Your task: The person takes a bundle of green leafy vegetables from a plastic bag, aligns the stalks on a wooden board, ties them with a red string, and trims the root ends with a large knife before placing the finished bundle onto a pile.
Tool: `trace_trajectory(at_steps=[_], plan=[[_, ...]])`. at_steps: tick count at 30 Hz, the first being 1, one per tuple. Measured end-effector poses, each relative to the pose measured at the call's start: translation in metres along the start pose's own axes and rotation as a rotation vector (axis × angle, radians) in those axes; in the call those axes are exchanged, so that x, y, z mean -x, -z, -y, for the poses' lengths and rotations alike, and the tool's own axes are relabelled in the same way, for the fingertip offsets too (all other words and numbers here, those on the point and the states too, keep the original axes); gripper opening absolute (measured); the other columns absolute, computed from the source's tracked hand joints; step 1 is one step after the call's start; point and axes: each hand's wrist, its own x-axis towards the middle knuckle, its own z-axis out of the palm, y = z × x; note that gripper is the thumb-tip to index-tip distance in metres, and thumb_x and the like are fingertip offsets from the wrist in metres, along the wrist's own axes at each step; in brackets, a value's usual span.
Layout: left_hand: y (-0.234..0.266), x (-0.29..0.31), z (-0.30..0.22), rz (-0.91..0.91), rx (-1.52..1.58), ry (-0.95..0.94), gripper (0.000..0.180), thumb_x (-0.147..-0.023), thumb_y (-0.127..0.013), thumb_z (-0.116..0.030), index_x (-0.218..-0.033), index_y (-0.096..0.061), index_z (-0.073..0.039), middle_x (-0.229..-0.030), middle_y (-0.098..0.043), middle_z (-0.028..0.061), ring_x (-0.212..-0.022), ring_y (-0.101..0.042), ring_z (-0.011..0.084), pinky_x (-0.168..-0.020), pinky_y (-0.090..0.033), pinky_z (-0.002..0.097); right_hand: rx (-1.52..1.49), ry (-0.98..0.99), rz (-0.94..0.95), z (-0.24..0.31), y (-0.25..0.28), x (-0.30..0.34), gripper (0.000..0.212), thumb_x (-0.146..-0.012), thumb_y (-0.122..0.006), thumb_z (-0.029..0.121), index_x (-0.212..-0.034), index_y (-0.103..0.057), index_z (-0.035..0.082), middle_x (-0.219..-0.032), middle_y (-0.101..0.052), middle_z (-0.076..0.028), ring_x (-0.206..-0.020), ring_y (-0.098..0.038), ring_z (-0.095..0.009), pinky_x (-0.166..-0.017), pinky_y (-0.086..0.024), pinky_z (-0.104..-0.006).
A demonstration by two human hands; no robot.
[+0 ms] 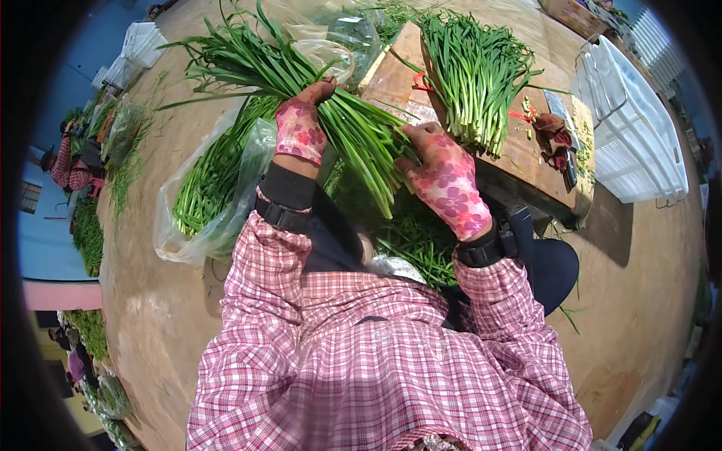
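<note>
Both my hands wear pink flowered gloves and grip one thick bunch of long green chives (353,131). My left hand (298,128) clasps the bunch near its middle, where the leaves fan up and to the left. My right hand (445,180) holds the lower cut end, close to the wooden board (538,161). On that board lies a second bunch of chives (474,71) tied with red bands. My sleeves are pink plaid.
A clear plastic bag of chives (207,199) lies on the floor at my left. Loose trimmings (417,240) sit below my hands. A white plastic crate (635,120) stands at the right. A dark pair of gloves (553,135) rests on the board. Other people (71,161) work far left.
</note>
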Motion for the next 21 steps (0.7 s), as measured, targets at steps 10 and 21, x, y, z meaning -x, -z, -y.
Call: trace_trajectory(at_steps=[10, 21], plan=[[0.019, -0.014, 0.004, 0.011, 0.083, 0.101, 0.017, -0.08, -0.063, -0.006, -0.094, -0.066, 0.004, -0.084, -0.067, 0.0107, -0.069, -0.064, 0.022, -0.065, -0.055, 0.0316, 0.094, -0.118, -0.034, -0.017, 0.012, 0.006, 0.008, -0.082, -0.063, 0.015, -0.088, -0.062, 0.008, -0.083, -0.065, -0.011, -0.077, -0.063, -0.032, -0.065, -0.049, -0.0414], [0.074, -0.06, -0.045, -0.122, 0.214, -0.004, 0.016, -0.081, -0.064, -0.008, -0.093, -0.064, 0.003, -0.086, -0.066, 0.011, -0.076, -0.065, 0.0246, -0.072, -0.055, 0.0353, 0.829, -0.656, 0.913, -0.088, 0.039, 0.05, 0.019, -0.076, -0.061, 0.017, -0.093, -0.067, 0.012, -0.089, -0.065, -0.013, -0.088, -0.063, -0.031, -0.077, -0.049, -0.0419]])
